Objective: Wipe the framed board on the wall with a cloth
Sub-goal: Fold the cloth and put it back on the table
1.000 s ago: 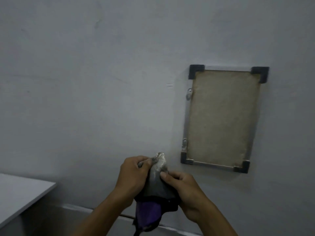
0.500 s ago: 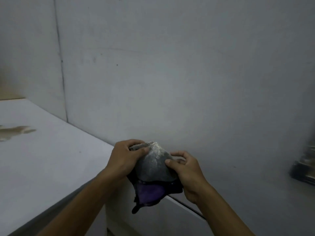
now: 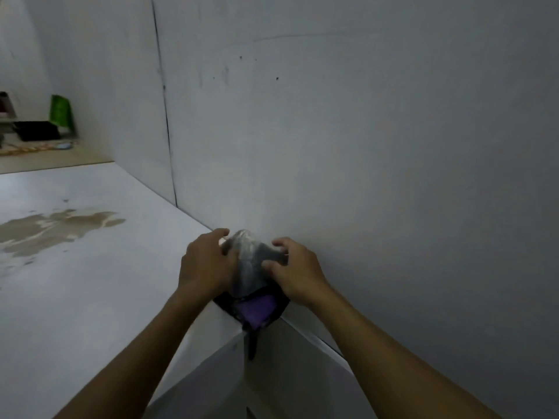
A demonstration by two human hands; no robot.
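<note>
While both our hands grip the cloth (image 3: 252, 267) at chest height, we face a bare grey wall (image 3: 378, 146) beside a white table (image 3: 90, 282). Our left hand (image 3: 205, 267) wraps its curled fingers round the cloth's left side; our right hand (image 3: 298, 273) pinches the right side between thumb and fingers. The cloth is bunched, its upper part grey and dusty, a purple fold and a dark tail hanging below our hands over the table's corner. The framed board is out of view. A brownish stain (image 3: 57, 228) spreads across the tabletop at left. Farther off, on a wooden surface, stand a green object (image 3: 61, 113) and a black box (image 3: 37, 130), too blurred to identify.
</note>
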